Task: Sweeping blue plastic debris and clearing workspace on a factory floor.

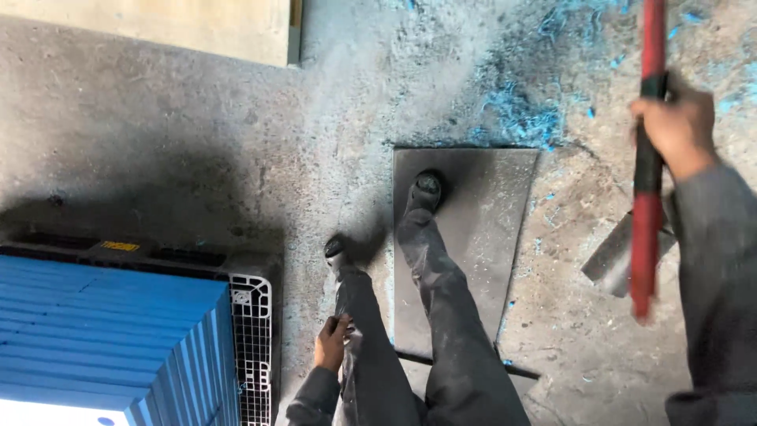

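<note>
While the right hand closes in a full grip around a long red pole with a black sleeve at the grip, the pole runs nearly straight up and down the right side of the view, its upper end leaving the frame and its lower end blurred above the concrete floor. Just behind the pole's lower part lies a small grey metal offcut, flat on the floor. The left hand hangs low beside the left trouser leg, fingers curled loosely against the dark fabric and gripping nothing. Both legs step forward: the right shoe stands on a flat grey steel plate laid on the floor, while the left shoe is on bare concrete just beside it. Blue shavings lie scattered beyond the plate's far edge. At lower left sits a stack of blue sheets on a dark pallet.
</note>
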